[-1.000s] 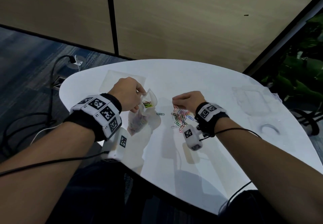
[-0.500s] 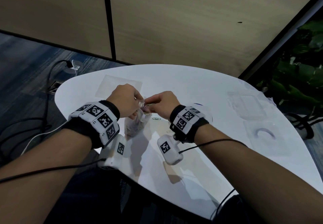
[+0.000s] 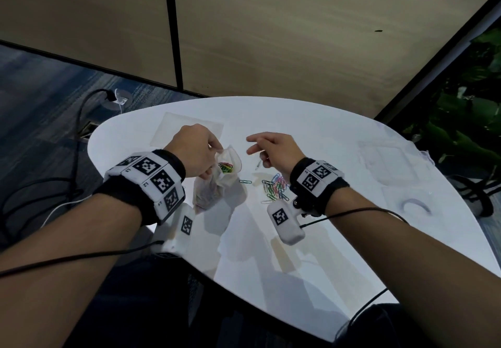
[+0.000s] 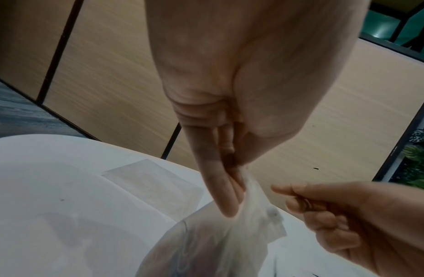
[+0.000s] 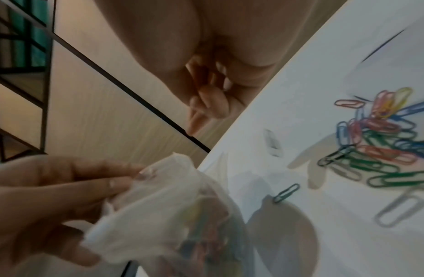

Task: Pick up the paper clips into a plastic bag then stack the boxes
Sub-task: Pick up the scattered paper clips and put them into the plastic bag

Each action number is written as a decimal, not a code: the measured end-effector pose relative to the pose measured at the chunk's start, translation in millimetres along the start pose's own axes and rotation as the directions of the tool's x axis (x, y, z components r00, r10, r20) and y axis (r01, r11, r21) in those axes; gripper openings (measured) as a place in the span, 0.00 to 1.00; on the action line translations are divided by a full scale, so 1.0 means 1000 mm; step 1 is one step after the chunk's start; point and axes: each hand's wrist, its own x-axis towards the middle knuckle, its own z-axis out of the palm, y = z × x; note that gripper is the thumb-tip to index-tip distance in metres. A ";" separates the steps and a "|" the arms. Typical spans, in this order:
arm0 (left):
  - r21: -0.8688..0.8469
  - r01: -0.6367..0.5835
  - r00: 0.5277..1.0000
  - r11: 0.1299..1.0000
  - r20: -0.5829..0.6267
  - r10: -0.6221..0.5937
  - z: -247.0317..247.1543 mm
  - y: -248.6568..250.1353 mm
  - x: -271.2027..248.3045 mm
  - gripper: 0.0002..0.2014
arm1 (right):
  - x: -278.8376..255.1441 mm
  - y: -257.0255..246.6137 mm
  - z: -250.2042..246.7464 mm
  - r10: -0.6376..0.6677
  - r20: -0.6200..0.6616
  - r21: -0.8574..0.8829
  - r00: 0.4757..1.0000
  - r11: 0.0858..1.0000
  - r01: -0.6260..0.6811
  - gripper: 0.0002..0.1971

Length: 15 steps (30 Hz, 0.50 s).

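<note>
My left hand (image 3: 210, 155) pinches the mouth of a thin clear plastic bag (image 3: 217, 185) and holds it up off the white table (image 3: 271, 252); coloured paper clips show inside. Seen from the left wrist, its fingers (image 4: 226, 189) bunch the bag's (image 4: 230, 234) top edge. My right hand (image 3: 260, 145) hovers right of the bag with the index finger out, the others loosely curled, nothing visible in it. Below it lies a pile of coloured paper clips (image 3: 275, 187) (image 5: 377, 146). One teal clip (image 3: 245, 181) (image 5: 285, 193) lies between pile and bag. Clear boxes (image 3: 393, 163) sit at the far right.
A flat clear plastic sheet (image 3: 189, 130) lies on the table behind my left hand. A pale clip (image 3: 257, 164) shows blurred just under the right hand. A second clear box with a ring shape (image 3: 414, 204) sits near the right edge. Cables run over the floor at left.
My right hand came from the pile to the bag's mouth, then drew back right and away from the bag. The left hand keeps holding the bag.
</note>
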 end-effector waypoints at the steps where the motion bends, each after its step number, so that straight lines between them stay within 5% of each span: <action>1: -0.003 0.002 1.000 1.000 -0.001 -0.002 0.000 0.000 0.000 0.10 | 0.004 0.005 -0.002 0.016 -0.017 -0.010 1.000 1.000 -0.017 0.14; 4: 0.003 -0.002 1.000 1.000 0.001 0.002 0.001 0.000 0.002 0.11 | 0.012 0.027 -0.002 -0.073 -0.004 -0.385 0.997 0.921 0.066 0.13; 5: 0.006 -0.001 1.000 1.000 0.002 0.001 0.001 0.000 0.003 0.11 | 0.013 0.035 0.000 -0.137 0.083 -0.575 0.987 0.802 0.160 0.13; 7: 0.010 0.002 1.000 1.000 0.004 -0.002 0.002 0.000 0.005 0.12 | 0.010 0.056 0.005 -0.150 0.416 -0.792 0.897 0.426 0.438 0.18; 9: 0.023 0.008 1.000 1.000 0.004 -0.008 0.002 -0.001 0.007 0.12 | 0.001 0.078 0.011 -0.032 0.610 -0.786 0.791 0.100 0.610 0.26; 10: 0.030 0.012 1.000 0.999 0.003 -0.012 0.002 -0.001 0.007 0.12 | -0.003 0.087 0.012 0.020 0.618 -0.786 0.786 0.023 0.617 0.30; 15: 0.032 0.011 1.000 0.999 0.001 -0.011 0.000 -0.002 0.006 0.13 | 0.003 0.109 -0.012 0.050 0.366 -0.930 0.929 -0.008 0.366 0.34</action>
